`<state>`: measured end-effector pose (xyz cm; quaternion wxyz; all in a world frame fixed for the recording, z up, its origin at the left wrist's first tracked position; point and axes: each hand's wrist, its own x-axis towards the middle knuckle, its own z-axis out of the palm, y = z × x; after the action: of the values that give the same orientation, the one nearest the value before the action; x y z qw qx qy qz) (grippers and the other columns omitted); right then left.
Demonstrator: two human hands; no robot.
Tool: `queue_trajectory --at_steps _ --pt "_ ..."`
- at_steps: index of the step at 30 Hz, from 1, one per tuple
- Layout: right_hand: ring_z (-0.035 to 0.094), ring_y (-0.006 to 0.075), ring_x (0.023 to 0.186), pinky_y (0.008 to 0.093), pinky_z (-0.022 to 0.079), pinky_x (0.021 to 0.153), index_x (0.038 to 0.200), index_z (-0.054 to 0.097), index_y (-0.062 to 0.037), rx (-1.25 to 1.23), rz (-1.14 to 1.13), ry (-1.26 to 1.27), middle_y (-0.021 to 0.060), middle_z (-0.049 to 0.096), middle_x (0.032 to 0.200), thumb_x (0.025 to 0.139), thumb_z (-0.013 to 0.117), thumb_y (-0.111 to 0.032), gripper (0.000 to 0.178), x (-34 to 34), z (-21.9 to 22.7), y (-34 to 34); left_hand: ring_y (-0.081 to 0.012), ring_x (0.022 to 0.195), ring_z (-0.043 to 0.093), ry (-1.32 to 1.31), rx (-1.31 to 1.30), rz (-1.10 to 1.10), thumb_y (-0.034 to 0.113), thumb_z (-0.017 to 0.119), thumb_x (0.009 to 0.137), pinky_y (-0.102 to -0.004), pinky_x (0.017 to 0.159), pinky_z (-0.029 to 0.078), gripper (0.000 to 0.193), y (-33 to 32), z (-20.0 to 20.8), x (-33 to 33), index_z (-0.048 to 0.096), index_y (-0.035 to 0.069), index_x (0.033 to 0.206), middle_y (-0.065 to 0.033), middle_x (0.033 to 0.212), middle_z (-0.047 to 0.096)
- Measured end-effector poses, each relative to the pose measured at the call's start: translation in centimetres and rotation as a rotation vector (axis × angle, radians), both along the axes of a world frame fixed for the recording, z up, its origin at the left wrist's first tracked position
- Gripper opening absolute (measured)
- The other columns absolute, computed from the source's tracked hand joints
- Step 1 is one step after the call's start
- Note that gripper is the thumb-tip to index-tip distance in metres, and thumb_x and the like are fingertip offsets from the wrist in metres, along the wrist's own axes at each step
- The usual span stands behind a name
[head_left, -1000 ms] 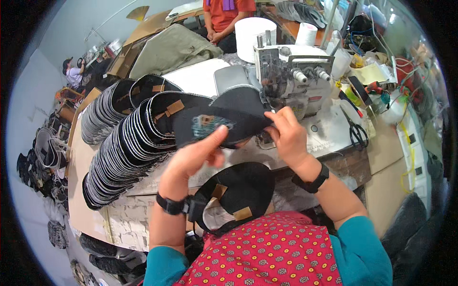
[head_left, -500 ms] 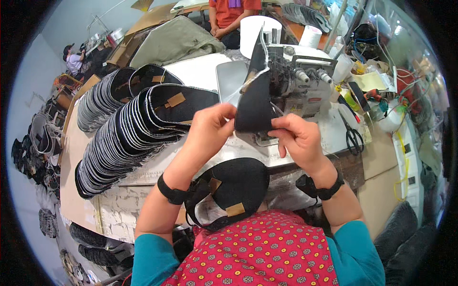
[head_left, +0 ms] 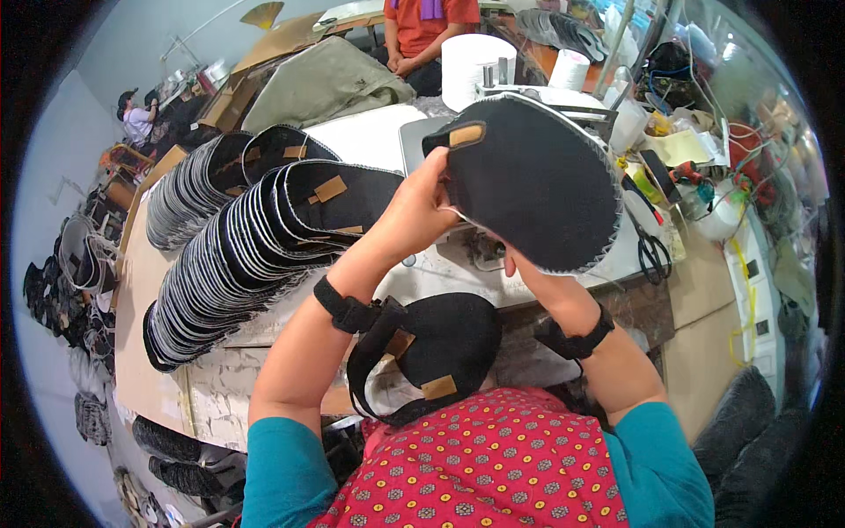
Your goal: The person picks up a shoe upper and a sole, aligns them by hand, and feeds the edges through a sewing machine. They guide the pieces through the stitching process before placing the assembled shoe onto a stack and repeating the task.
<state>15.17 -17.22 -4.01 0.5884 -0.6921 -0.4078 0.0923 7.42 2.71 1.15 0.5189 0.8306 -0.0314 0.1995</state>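
A black shoe upper [head_left: 537, 180] with white stitching round its edge and a tan tab faces me, raised above the table. My left hand [head_left: 414, 211] is closed on its left edge, thumb near the tab. Behind its lower edge is my right hand [head_left: 539, 280], holding it from the back; most of its fingers are hidden, one fingertip showing below. Partly covered by the upper is a sewing machine [head_left: 576, 107]. A second black upper [head_left: 453, 339], with tan tabs and a loop, lies at the table's front edge against my apron.
Long stacked rows of edged black uppers [head_left: 233, 264] fill the table's left side. Black-handled scissors [head_left: 653, 257] lie at right. White thread cones [head_left: 475, 66] stand behind the machine. Across the table sits a person in an orange top [head_left: 431, 37]; another person [head_left: 138, 119] is far left.
The upper has turned from edge-on to broad side toward me and swung right, now covering much of the machine. My right hand has gone behind it; my left has risen slightly.
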Motion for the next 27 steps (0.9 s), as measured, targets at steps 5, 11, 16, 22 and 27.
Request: queue_trajectory --at_steps 5,11,16,22,27 --pt "0.059 0.0101 0.052 0.0234 0.047 0.047 0.103 0.068 0.0 0.171 0.075 -0.228 0.0124 0.072 0.105 0.087 0.061 0.009 0.02 -0.6 1.3 -1.8 -0.0106 0.079 0.055 -0.011 -0.515 0.088 -0.004 0.055 0.085 -0.0238 0.072 0.045 0.018 3.5 -3.0 -1.1 0.066 0.009 0.088 0.0 0.084 0.063" --pt "0.059 0.0076 0.054 0.0222 0.048 0.049 0.102 0.067 -0.0005 0.118 0.157 -0.111 0.01 0.072 0.111 0.089 0.06 0.007 0.016 -1.3 -0.3 -2.9 -0.0214 0.103 0.057 -0.059 -0.66 0.286 0.026 0.045 0.101 -0.0321 0.096 0.042 0.027 3.7 -4.0 -1.7 0.058 0.005 0.092 -0.0145 0.115 0.063" --pt "0.061 0.0124 0.054 0.0254 0.05 0.051 0.102 0.066 -0.001 0.16 0.016 -0.317 0.0113 0.072 0.11 0.089 0.065 0.001 0.014 -0.4 -1.4 0.0 -0.0077 0.091 0.054 -0.204 -0.722 0.244 0.03 0.052 0.103 -0.0246 0.08 0.042 0.024 5.2 -3.5 0.2 0.059 0.007 0.098 -0.0006 0.101 0.063" --pt "0.069 0.0298 0.093 0.0353 0.056 0.076 0.105 0.063 -0.0013 0.095 -0.062 -0.477 0.0135 0.069 0.113 0.084 0.068 0.001 0.023 0.3 -1.2 1.4 -0.0045 0.059 0.049 0.069 -0.608 0.525 0.03 0.067 0.094 -0.0216 0.054 0.037 0.022 6.9 -2.8 -1.8 0.069 0.008 0.096 0.004 0.076 0.064" --pt "0.066 0.0318 0.104 0.0369 0.056 0.082 0.114 0.06 -0.0032 0.06 -0.086 -0.532 0.0117 0.066 0.122 0.081 0.066 0.004 0.034 0.7 -0.8 1.0 -0.0077 0.042 0.039 0.514 -0.721 0.292 0.032 0.062 0.096 -0.0243 0.039 0.024 0.029 4.5 -0.9 -8.1 0.06 0.007 0.081 -0.0015 0.063 0.059"
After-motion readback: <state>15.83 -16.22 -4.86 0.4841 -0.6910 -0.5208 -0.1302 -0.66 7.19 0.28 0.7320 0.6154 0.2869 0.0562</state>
